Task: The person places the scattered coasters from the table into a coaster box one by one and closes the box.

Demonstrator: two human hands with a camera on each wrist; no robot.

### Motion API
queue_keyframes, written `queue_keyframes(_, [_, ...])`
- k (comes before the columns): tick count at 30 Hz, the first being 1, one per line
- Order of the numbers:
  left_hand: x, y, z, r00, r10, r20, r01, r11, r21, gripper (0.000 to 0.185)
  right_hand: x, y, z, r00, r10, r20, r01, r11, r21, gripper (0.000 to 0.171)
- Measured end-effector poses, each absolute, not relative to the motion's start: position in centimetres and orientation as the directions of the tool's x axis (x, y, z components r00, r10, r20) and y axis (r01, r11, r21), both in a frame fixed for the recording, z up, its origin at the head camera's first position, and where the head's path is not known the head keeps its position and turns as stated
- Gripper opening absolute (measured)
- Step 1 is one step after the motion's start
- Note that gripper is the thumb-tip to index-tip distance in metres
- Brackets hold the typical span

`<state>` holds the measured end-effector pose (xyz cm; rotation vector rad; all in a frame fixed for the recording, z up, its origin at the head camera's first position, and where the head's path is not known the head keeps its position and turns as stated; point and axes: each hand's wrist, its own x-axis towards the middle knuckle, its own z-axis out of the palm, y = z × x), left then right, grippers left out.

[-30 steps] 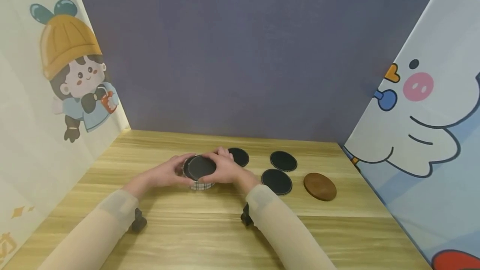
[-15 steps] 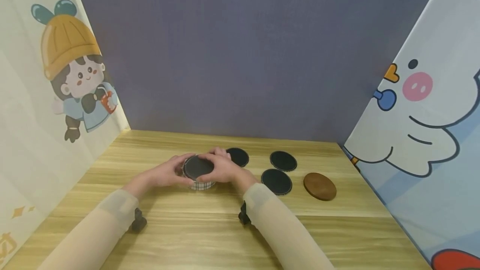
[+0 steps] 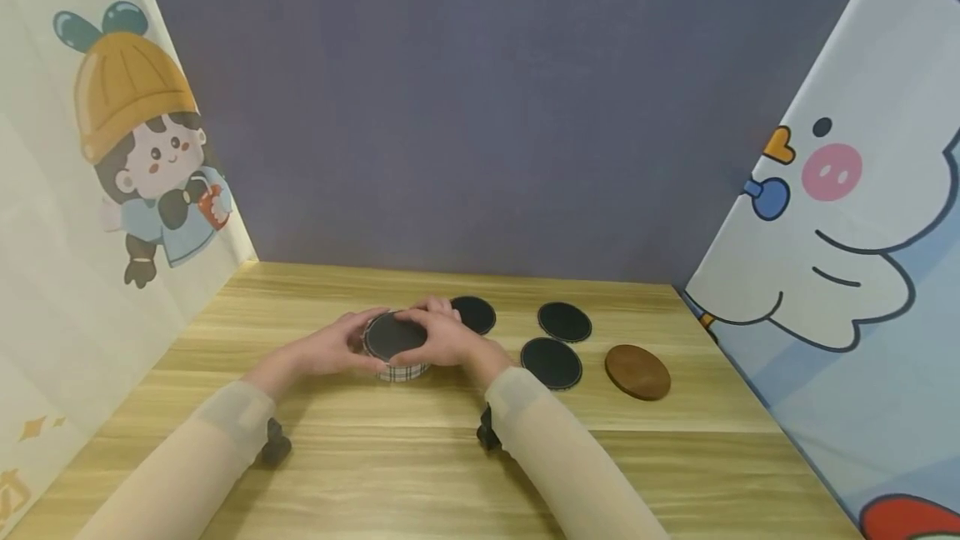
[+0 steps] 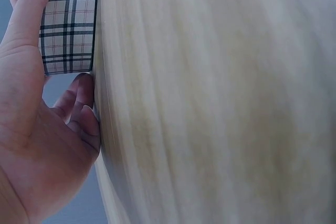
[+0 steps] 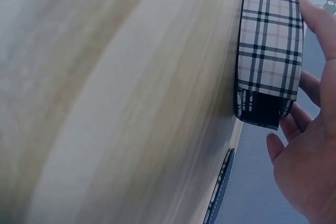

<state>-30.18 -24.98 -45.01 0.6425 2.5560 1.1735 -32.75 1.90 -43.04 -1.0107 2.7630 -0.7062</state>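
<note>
We see a plaid holder (image 3: 401, 372) between left hand (image 3: 336, 347) and right hand (image 3: 444, 338).
Head: the left grips its side, the right pinches the black disc (image 3: 388, 334) atop it; both pieces look light and stiff, best taken by the rim; a dark wall (image 3: 450, 107) stands behind. Left wrist: the holder stands on the wood-grained surface (image 4: 210, 108). Right wrist: its side has a gap.

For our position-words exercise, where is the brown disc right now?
In the head view, the brown disc lies toward the right of the table, with a black disc directly to its left.
</note>
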Motion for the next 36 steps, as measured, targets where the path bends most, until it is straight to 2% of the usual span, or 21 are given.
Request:
queue_keyframes(17, [-30.3,-24.7,-45.4,-0.879,0.474,-0.054,0.276,0.598,0.752,0.106,-32.2,3.3,-43.0,-0.779,-0.625,0.052,-0.563,0.66,-0.497,0.076])
queue_keyframes(20, [-30.3,-24.7,-45.4,-0.879,0.474,-0.046,0.279,0.591,0.757,0.107,-31.8,4.3,-42.7,-0.782,-0.621,0.061,-0.553,0.645,-0.528,0.07])
queue_keyframes(25, [-30.4,-24.7,-45.4,-0.881,0.473,-0.021,0.296,0.584,0.756,0.109,-31.0,6.3,-41.7,-0.752,-0.654,0.082,-0.57,0.583,-0.58,0.059])
queue_keyframes(30, [-30.3,-24.8,-45.4,-0.887,0.461,-0.018,0.291,0.59,0.753,0.112,-30.1,8.7,-41.2,-0.719,-0.689,0.089,-0.608,0.563,-0.56,0.051])
queue_keyframes(36, [-30.3,-25.0,-45.5,-0.891,0.452,-0.027,0.281,0.597,0.751,0.113,-29.0,11.6,-41.1,-0.722,-0.689,0.061,-0.606,0.588,-0.535,0.046])
